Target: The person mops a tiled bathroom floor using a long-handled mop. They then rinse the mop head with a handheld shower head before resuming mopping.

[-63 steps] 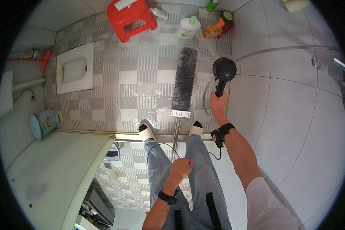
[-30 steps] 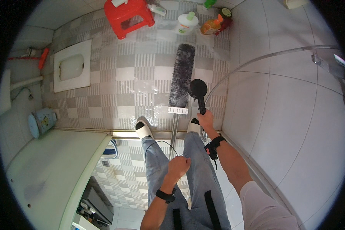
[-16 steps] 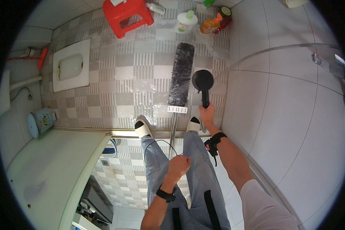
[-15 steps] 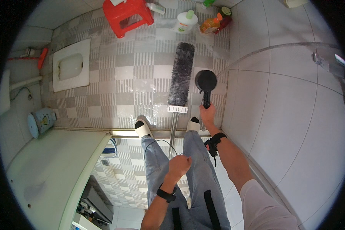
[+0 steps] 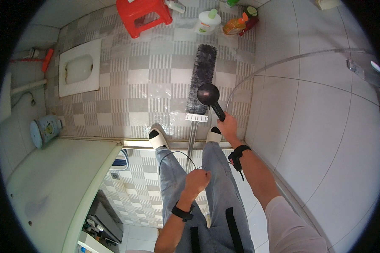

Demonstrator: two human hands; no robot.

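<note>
In my right hand [image 5: 227, 127] is the handle of a black shower head [image 5: 208, 94], my fingers closed round it. The shower head hangs over the lower part of a dark grey fluffy mop head, partly covering it. This flat mop [image 5: 204, 63] lies lengthwise on the tiled floor, with a white clamp at its near end. Its metal pole [image 5: 192, 137] runs back between my legs to my left hand [image 5: 197, 181], which is closed around it. Whether water leaves the shower head cannot be made out.
A clear hose [image 5: 299, 55] arcs to the right wall. At the back stand a red stool [image 5: 144, 19], a white bottle [image 5: 208, 22] and an orange bottle [image 5: 233, 27]. A squat toilet [image 5: 95, 69] is set into the floor at left, with a blue bin [image 5: 45, 131] nearer me.
My right hand has swung the shower head leftward, from beside the mop head to over it. The left hand stays where it was on the pole.
</note>
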